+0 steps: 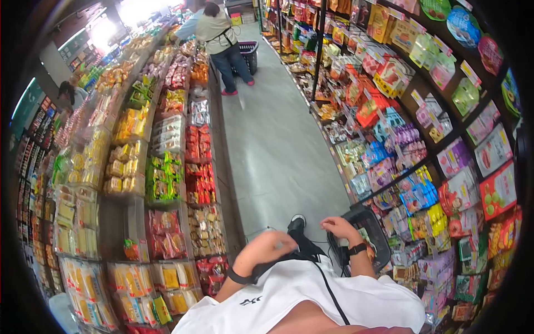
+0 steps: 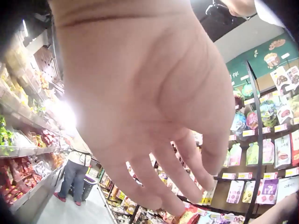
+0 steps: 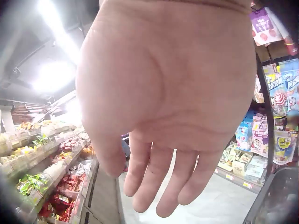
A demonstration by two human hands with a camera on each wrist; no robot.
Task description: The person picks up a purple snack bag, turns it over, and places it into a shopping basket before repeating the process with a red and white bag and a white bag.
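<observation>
My left hand (image 1: pixel 270 247) hovers in front of my waist, a dark band on its wrist. Its palm and loosely bent fingers (image 2: pixel 154 172) fill the left wrist view, with nothing in them. Farther right, my right hand (image 1: pixel 339 228) is raised beside a black basket (image 1: pixel 374 236), and a dark watch (image 1: pixel 357 249) sits on that wrist. In the right wrist view the fingers (image 3: pixel 156 179) hang nearly straight and hold nothing. The basket's dark rim (image 3: pixel 275 191) shows at the lower right there.
Stepped bins of packaged snacks (image 1: pixel 167 175) line the left side. A tall rack of hanging bags (image 1: pixel 456 161) runs along the right. Between them is a grey floor aisle (image 1: pixel 272 145). Farther up it stands a person (image 1: pixel 219 42) beside a dark shopping basket (image 1: pixel 248 55).
</observation>
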